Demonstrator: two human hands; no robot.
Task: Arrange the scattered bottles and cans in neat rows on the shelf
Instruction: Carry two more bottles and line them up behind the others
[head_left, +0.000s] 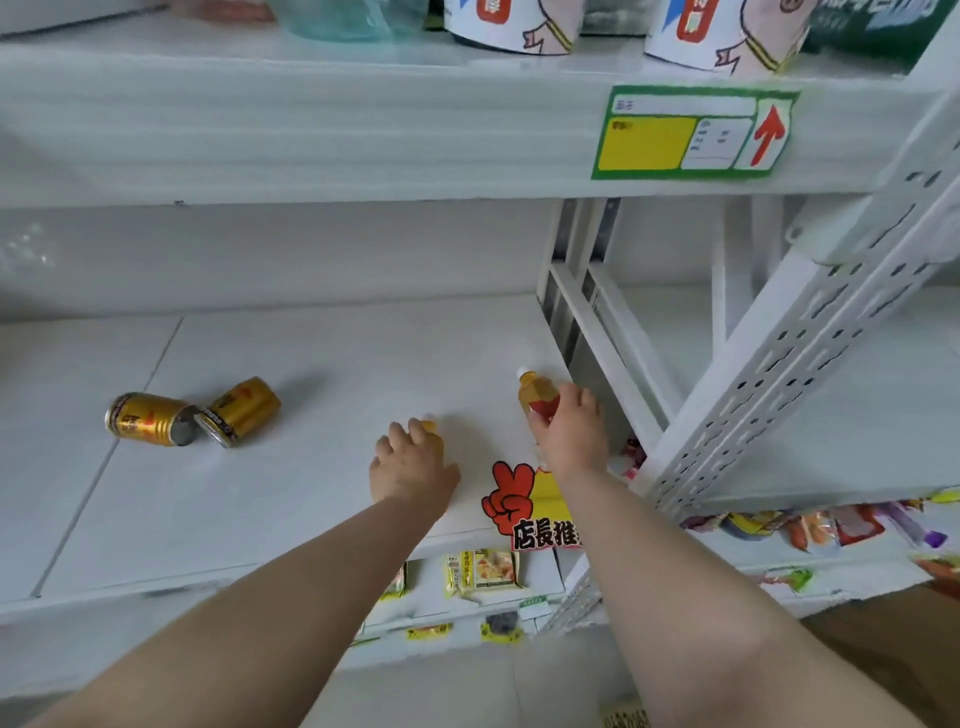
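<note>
Two gold cans lie on their sides on the white shelf (270, 483), touching each other: one can (148, 419) at the left, the other can (240, 410) angled beside it. My right hand (569, 431) grips an orange-brown bottle (536, 391) with a white cap and red label, tilted back near the shelf's right end. My left hand (413, 462) curls over a second orange bottle (432, 428), which is mostly hidden under the fingers.
A perforated white upright (789, 374) bounds the shelf on the right. A red hand sign (524, 506) hangs on the front edge. The upper shelf (363, 140) carries a green price tag (693, 132). Snack packets (480, 569) fill the lower shelves.
</note>
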